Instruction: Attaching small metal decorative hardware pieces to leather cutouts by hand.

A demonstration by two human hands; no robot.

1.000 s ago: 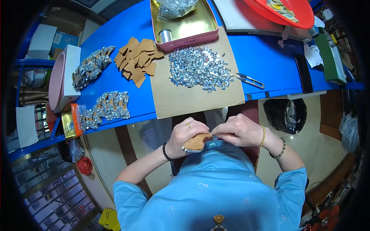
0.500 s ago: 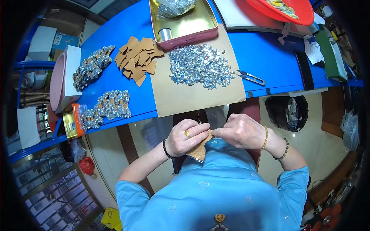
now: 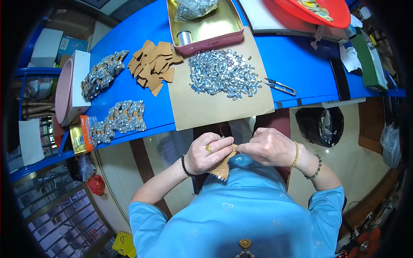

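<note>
Between my hands, just off the table's front edge, is a tan leather-like piece (image 3: 221,168) with shiny beads along its lower edge. My left hand (image 3: 209,153) is closed around it, fingers over its upper part. My right hand (image 3: 272,147) is closed in a pinch at the piece's right side; whether a needle sits between those fingers is hidden. A thin thread (image 3: 222,129) curls above my left fingertips. On the table ahead, silvery rhinestones (image 3: 223,74) lie heaped on a tan sheet (image 3: 189,114), with a pile of tan cut pieces (image 3: 155,64) to the left.
Thread snips (image 3: 280,87) lie right of the stones. A pink-rimmed tin (image 3: 211,46) holds a thread spool (image 3: 184,38) and a bag. Beaded pieces (image 3: 124,117) sit at the left on the blue table (image 3: 103,45). A red basin (image 3: 340,19) stands far right, a black bag (image 3: 312,124) below.
Almost nothing differs. Both hands keep their places on the tan piece, and the thread above my left fingers has shifted very slightly.
</note>
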